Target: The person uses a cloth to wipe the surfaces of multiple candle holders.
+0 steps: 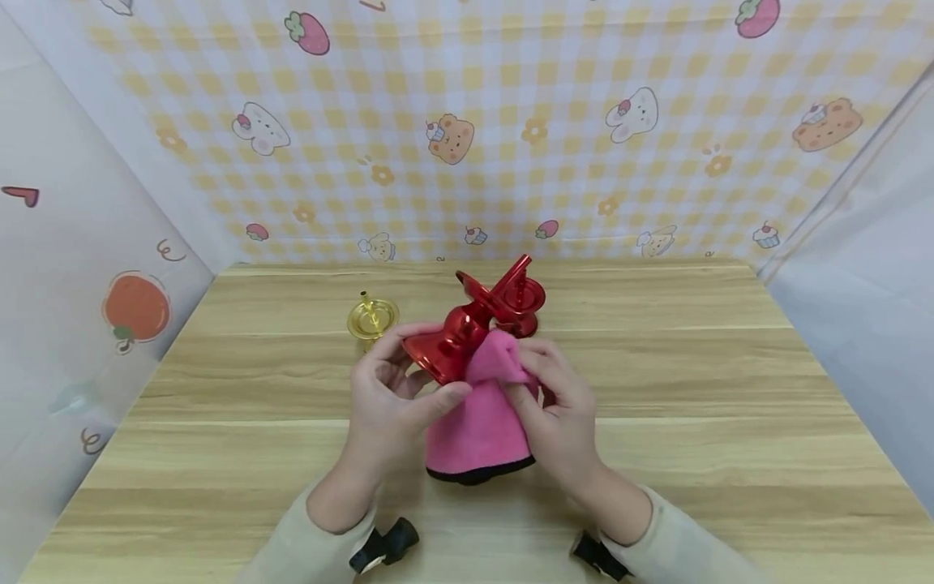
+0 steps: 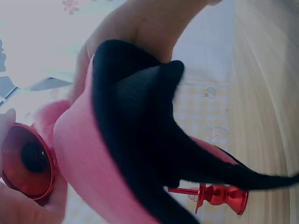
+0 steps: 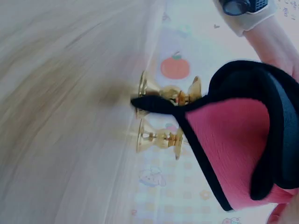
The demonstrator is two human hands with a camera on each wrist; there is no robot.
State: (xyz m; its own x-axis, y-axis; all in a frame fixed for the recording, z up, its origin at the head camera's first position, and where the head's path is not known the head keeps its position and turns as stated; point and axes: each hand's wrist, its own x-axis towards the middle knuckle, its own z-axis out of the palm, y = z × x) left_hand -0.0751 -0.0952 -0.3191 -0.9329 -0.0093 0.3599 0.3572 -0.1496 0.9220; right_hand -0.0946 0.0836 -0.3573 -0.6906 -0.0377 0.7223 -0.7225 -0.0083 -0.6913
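My left hand (image 1: 394, 405) grips a shiny red candle holder (image 1: 460, 328) by its flared base, tilted above the table with its spike end pointing up and to the right. In the left wrist view the hollow underside of its base (image 2: 11, 170) faces the camera. A pink cloth (image 1: 477, 430) with black edging is pinched in my right hand (image 1: 558, 401) and touches the holder's side. The cloth hangs down between both hands and covers part of the holder. Just behind, a second red candle holder (image 1: 521, 328) stands upright on the table.
Gold candle holders stand to the left; the head view shows one (image 1: 372, 319), partly behind my left hand. Two appear in the right wrist view, a nearer one (image 3: 170, 93) and another (image 3: 163, 140). A checked curtain (image 1: 496, 186) hangs behind the wooden table (image 1: 693, 389).
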